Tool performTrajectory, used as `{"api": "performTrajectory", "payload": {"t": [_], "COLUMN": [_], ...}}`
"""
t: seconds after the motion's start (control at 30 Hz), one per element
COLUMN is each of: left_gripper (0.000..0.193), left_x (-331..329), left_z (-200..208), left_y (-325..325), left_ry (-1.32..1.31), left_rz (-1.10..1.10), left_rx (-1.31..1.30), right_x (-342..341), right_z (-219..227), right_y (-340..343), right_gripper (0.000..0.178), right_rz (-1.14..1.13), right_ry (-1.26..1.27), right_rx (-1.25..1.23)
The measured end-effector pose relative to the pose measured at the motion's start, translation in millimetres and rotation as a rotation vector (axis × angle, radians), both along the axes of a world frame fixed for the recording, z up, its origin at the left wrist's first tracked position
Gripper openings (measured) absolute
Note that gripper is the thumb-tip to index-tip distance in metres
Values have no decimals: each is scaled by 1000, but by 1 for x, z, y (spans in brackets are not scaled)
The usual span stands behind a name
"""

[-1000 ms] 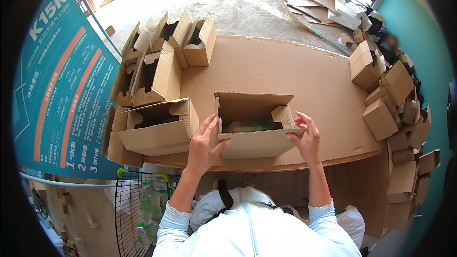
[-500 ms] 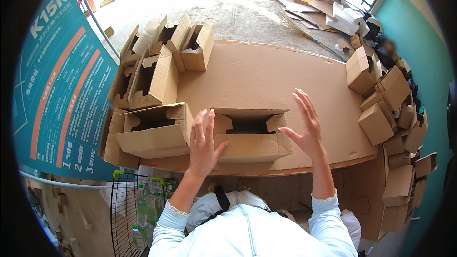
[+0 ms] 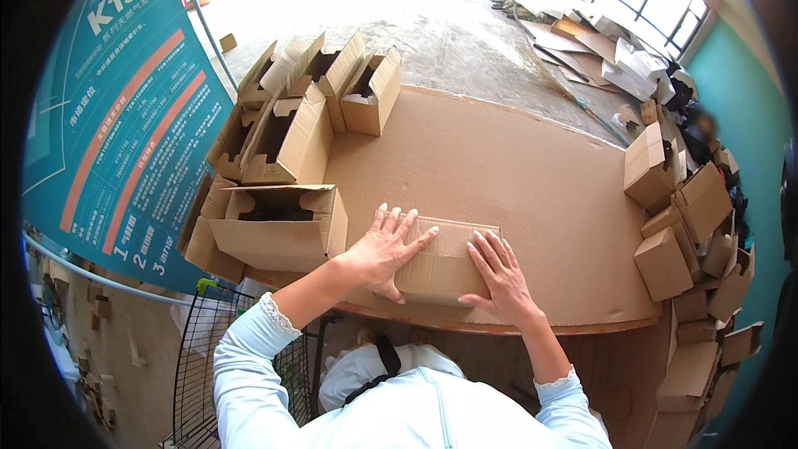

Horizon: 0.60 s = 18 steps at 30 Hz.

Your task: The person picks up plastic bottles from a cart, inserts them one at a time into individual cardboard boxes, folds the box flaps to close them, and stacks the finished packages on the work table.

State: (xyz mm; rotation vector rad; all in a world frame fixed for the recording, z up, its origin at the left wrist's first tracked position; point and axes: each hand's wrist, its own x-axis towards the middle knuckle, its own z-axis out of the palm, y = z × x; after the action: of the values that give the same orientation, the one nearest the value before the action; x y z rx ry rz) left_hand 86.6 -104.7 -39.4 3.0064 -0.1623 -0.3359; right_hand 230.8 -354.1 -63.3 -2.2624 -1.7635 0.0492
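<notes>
A small brown cardboard box (image 3: 450,259) lies closed at the near edge of the cardboard-covered table (image 3: 490,150), right in front of me. My left hand (image 3: 384,253) rests on the left part of its top, fingers spread and the thumb down over the near side. At the right end, my right hand (image 3: 504,281) presses with straight fingers on the top and its thumb at the near edge. Neither hand is wrapped round anything. Just left of the closed box stands an open carton (image 3: 278,229) with raised flaps; its inside is dark.
More open cartons (image 3: 287,137) stand in rows along the table's left side. Cardboard boxes (image 3: 665,262) are heaped at the right by a green wall. A blue banner (image 3: 137,125) rises at the left, and a black wire cart (image 3: 204,357) stands below the table edge.
The box's upright flaps have been folded down, and its top is now closed. Both hands have come down from the air beside it onto the top. The view has shifted slightly.
</notes>
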Motion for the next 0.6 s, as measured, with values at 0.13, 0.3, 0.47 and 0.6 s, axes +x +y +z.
{"api": "performTrajectory", "payload": {"t": [0.13, 0.3, 0.47, 0.6], "left_gripper": [134, 131, 127, 127], "left_x": [3, 5, 28, 54], "left_z": [4, 1, -9, -23], "left_y": [-2, -6, 0, 9], "left_ry": [2, -49, -95, -140], "left_rz": [25, 46, 306, 604], "left_rx": [60, 75, 19, 62], "right_x": [-8, -5, 71, 139], "right_z": [-5, -29, -42, -47], "right_y": [-27, -30, 13, 87], "right_gripper": [104, 112, 116, 114], "right_rz": [-153, -236, -116, -45], "right_ry": [31, 139, -1, 79], "right_rx": [60, 221, 159, 224]}}
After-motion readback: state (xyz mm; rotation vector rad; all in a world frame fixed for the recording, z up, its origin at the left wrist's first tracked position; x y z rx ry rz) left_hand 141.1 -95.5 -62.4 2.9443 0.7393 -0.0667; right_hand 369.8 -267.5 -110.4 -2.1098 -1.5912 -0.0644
